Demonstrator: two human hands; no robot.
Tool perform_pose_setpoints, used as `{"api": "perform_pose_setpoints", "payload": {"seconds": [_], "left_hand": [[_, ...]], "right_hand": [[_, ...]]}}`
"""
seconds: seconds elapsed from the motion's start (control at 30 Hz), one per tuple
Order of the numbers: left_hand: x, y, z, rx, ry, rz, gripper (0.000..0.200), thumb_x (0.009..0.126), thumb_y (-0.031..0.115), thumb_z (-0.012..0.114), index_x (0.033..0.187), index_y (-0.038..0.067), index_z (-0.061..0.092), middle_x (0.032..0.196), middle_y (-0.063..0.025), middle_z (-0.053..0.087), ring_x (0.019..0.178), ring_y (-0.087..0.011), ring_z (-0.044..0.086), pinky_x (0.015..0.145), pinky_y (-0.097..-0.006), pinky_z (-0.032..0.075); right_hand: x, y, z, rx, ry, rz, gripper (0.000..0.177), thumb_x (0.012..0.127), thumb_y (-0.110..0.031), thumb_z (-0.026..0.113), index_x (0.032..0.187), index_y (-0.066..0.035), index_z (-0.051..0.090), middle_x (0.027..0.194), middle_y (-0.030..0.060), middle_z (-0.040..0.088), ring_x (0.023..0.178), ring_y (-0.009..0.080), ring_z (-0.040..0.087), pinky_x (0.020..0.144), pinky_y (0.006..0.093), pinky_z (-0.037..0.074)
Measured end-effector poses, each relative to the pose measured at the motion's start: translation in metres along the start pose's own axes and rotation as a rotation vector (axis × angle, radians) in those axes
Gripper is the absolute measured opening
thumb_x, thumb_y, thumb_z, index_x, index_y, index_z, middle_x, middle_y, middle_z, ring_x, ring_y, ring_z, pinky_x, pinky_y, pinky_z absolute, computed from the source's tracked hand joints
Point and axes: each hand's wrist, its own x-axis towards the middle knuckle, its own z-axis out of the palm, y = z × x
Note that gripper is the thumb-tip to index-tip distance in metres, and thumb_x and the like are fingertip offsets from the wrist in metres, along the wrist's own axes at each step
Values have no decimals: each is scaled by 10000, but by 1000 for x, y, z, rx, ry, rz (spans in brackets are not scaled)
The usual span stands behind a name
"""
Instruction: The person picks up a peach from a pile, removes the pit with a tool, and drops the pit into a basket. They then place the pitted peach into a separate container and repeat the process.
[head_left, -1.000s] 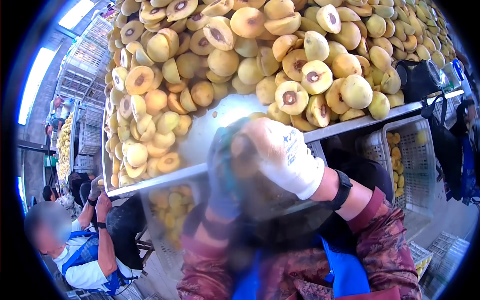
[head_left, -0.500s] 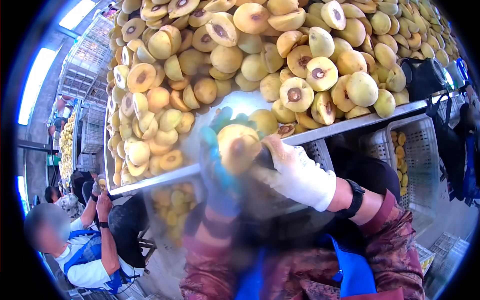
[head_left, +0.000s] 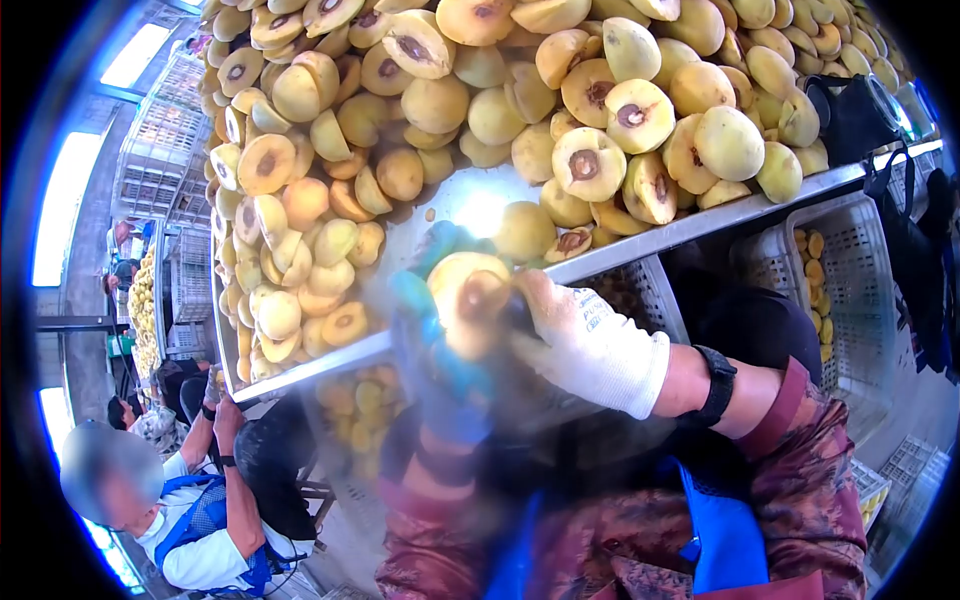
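A halved yellow peach [head_left: 462, 290] lies in my left hand [head_left: 425, 345], which wears a blue-green glove and wraps round it from the left and below. Its cut face, with a brown pit area in the middle, is turned up. My right hand [head_left: 595, 345], in a white glove, is closed round a dark-handled tool [head_left: 517, 318] pressed up to the right side of the peach half. Blur hides the tool's working end. Behind both hands, a big heap of peach halves [head_left: 435, 105] covers a metal-edged table [head_left: 310, 368].
Below the table edge stand a white crate [head_left: 850, 300] with peach halves on the right and a blurred container of fruit [head_left: 360, 410] on the left. A black bag [head_left: 850, 115] sits at the table's right end. A seated co-worker [head_left: 200, 515] is at the left.
The view has shifted slightly, so the heap sits a little higher and further left. Both hands stay together at the peach half, which has turned or tilted a little.
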Motion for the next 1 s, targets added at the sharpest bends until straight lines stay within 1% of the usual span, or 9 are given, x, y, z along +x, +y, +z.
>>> {"api": "perform_pose_setpoints", "payload": {"seconds": [0.23, 0.43, 0.5, 0.57, 0.63, 0.73, 0.87, 0.97, 1.0], "left_hand": [[-4, 4, 5, 151, 37, 82, 615, 1019, 479, 283, 1249, -52, 490, 1158, -165, 584, 1047, -256, 573, 977, -397, 431], [-6, -1, 6, -183, 58, -1, 624, 1012, 490, 295, 1246, -52, 496, 1136, -168, 597, 1018, -258, 589, 950, -394, 453], [-6, 0, 6, -154, 59, 10, 630, 1010, 496, 299, 1245, -53, 499, 1132, -169, 601, 1009, -261, 594, 948, -396, 455], [-5, -1, 4, 55, 42, 92, 637, 1006, 503, 306, 1244, -55, 500, 1133, -173, 602, 1000, -266, 598, 940, -399, 461], [-6, 1, 1, 163, 16, 107, 642, 1001, 508, 319, 1245, -58, 500, 1135, -178, 603, 988, -272, 604, 923, -404, 473], [-3, 0, -1, -15, -90, 63, 645, 993, 511, 346, 1238, -65, 500, 1120, -184, 610, 967, -276, 613, 888, -408, 490], [5, -2, -6, -425, -259, -14, 647, 984, 512, 381, 1223, -77, 502, 1088, -189, 624, 938, -278, 623, 840, -408, 511], [0, 2, 0, -487, -173, -155, 623, 992, 495, 375, 1203, -74, 517, 1073, -185, 631, 935, -266, 622, 835, -393, 510], [0, -1, 2, -349, -140, -71, 613, 996, 486, 372, 1198, -72, 522, 1076, -184, 630, 939, -264, 622, 842, -392, 508]], "right_hand": [[-4, 2, 6, 57, 23, -34, 340, 829, -152, 616, 1047, 45, 445, 756, 262, 591, 732, 434, 599, 605, 488, 461], [-8, 2, 9, 5, -125, 26, 376, 820, -149, 621, 1081, 50, 439, 750, 260, 606, 704, 439, 606, 613, 498, 480], [-10, 1, 7, 39, -156, 15, 383, 821, -151, 621, 1088, 55, 439, 748, 258, 610, 700, 442, 607, 614, 500, 484], [-12, -2, 5, 88, -165, 62, 394, 822, -157, 621, 1097, 59, 439, 759, 262, 612, 708, 445, 609, 620, 500, 489], [-14, -8, 2, 125, -170, 179, 410, 824, -168, 622, 1109, 62, 439, 782, 270, 614, 724, 447, 615, 633, 496, 495], [-14, -7, -2, 371, -242, 214, 427, 823, -188, 621, 1127, 54, 443, 823, 282, 614, 747, 448, 624, 657, 489, 506], [-21, -3, 6, 313, -235, 292, 428, 817, -193, 615, 1132, 44, 448, 848, 289, 614, 753, 442, 632, 667, 486, 512], [-22, 0, 9, 296, -217, 320, 417, 816, -182, 608, 1128, 45, 449, 844, 289, 615, 750, 442, 633, 662, 491, 511], [-20, 0, 8, 316, -215, 312, 415, 816, -179, 606, 1128, 45, 449, 847, 290, 616, 749, 441, 633, 659, 492, 511]]}}
